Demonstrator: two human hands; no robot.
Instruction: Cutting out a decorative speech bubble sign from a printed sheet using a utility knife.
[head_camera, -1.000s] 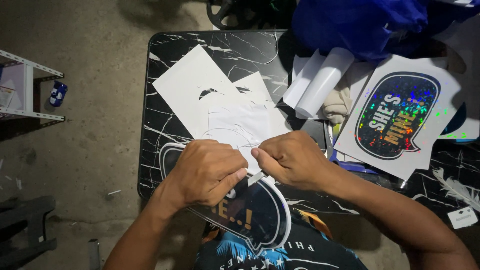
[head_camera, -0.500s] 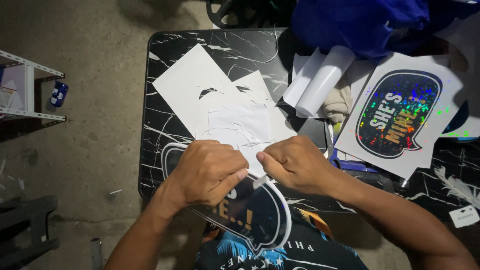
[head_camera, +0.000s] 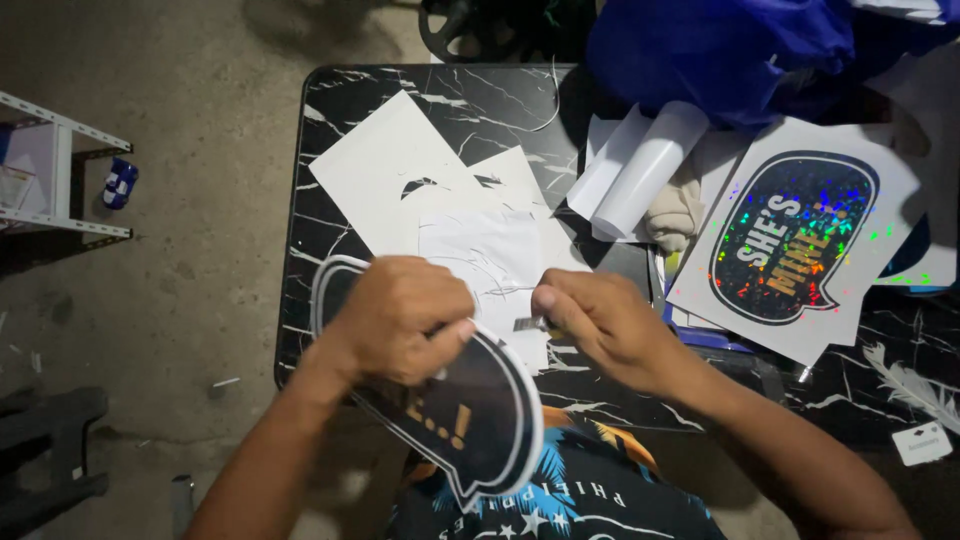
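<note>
Left hand (head_camera: 400, 318) clamped on black speech-bubble sticker sheet (head_camera: 470, 420); right hand (head_camera: 600, 325) pinching small metal blade (head_camera: 527, 324) beside it.

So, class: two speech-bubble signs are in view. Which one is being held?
The dark sign with the white border at the table's near edge, under the left hand. The holographic sign lies untouched on white paper at the right.

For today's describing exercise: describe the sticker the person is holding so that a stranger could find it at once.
Start at the black marble-patterned table and go to its near edge, where the left hand presses down a speech-bubble sticker. It is dark with a white border and overhangs the table edge. Unlike the glittering rainbow sticker lying further right, it does not sparkle.
</note>
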